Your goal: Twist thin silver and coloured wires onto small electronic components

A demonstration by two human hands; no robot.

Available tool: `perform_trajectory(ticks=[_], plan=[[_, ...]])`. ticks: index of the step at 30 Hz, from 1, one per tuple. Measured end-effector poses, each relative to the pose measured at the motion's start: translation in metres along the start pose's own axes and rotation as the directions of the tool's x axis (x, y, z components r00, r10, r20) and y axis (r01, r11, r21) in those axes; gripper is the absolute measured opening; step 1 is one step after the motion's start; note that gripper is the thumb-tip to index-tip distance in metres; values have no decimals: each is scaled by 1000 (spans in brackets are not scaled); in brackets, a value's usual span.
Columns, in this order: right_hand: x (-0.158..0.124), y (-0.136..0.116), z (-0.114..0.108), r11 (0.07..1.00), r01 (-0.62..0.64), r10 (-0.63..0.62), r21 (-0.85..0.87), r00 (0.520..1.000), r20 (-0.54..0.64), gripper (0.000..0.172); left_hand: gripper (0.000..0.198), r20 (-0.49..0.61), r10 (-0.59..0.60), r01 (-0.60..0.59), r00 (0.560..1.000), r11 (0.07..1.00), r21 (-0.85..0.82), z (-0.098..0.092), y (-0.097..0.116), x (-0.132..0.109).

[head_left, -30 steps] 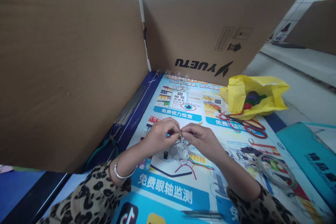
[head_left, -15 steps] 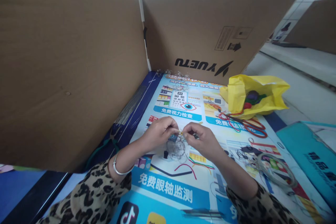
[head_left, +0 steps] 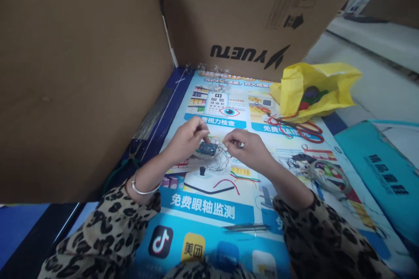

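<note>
My left hand [head_left: 189,138] is closed, thumb and fingertips together, over the poster near the middle; what it pinches is too small to make out. Facing it, a short gap to the right, my right hand [head_left: 246,146] has its fingers curled in a pinch, its contents also unclear. Between and just below them is a loose tangle of thin wire [head_left: 220,157]. Red, green and dark cords [head_left: 229,185] lie on the poster nearer to me. A pair of thin metal tools [head_left: 247,227] rests closer still.
Cardboard walls [head_left: 88,74] stand at the left and back. At the right are a yellow bag [head_left: 340,87] with coloured balls of yarn, red-handled scissors [head_left: 310,130], a coil [head_left: 329,176] and a teal box [head_left: 376,174]. Wire strands [head_left: 150,117] and green-handled pliers [head_left: 129,161] lie left.
My hands have moved apart from their meeting point over the wire tangle. The whole view has shifted, so the table things appear higher and slightly further left.
</note>
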State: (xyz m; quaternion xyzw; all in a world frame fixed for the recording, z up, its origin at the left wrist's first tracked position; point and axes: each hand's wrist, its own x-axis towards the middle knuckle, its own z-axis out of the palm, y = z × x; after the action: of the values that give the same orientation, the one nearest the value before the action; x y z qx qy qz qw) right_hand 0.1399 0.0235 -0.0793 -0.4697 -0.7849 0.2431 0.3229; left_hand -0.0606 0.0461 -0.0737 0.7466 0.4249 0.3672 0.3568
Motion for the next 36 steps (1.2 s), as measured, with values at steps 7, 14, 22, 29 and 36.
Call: perform_trajectory(ticks=[7,14,22,29,36], plan=[[-2,4,-16,936,-11,99,-353,968,232,15,7,-29,-71,63,997,974,-218,-1,-11,5],[-34,2,-13,770,166,218,-616,838,500,19,5,-52,-82,64,995,956,-286,-1,-15,6],[-60,-5,4,664,215,256,-716,835,488,26,9,-101,-69,29,993,936,-352,-2,-13,5],[-52,11,5,723,146,270,-675,839,471,24,12,-99,-92,41,991,903,-428,-4,-10,7],[-43,23,-19,930,-42,226,-366,850,477,19,16,-96,-117,59,988,880,-472,-3,-11,7]])
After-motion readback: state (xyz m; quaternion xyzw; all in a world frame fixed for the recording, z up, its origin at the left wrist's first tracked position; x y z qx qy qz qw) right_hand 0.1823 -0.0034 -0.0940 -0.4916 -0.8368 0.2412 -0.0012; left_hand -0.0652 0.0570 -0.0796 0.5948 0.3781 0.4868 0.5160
